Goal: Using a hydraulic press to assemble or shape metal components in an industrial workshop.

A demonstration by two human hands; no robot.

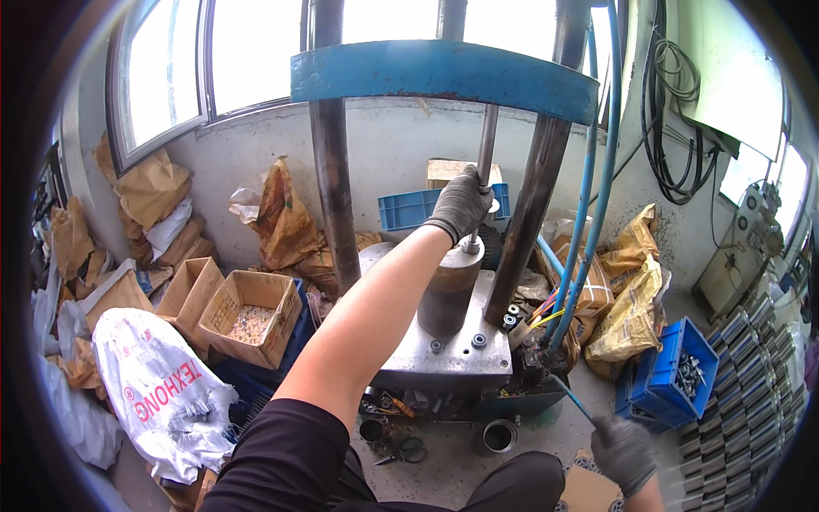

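My left hand [461, 206], in a dark grey glove, reaches into the press frame with its fingers closed around the lower part of an upright metal rod [487, 145]. The rod's end is partly hidden by the hand. Just beneath is a shiny pin [471, 246], standing on top of a thick steel cylinder [447, 294] on the press's metal bed [405, 357]. Low on the right, my right hand [624, 454], gloved alike, is closed on a thin blue lever [570, 395] beside the press base.
A blue crossbeam [444, 75] spans the dark columns, with blue hoses [590, 205] on the right. Cartons [253, 317] and a white sack [153, 388] lie left. To the right are a blue crate [676, 374] of metal parts and stacked steel tubes [746, 401]. A metal cup [498, 436] stands below.
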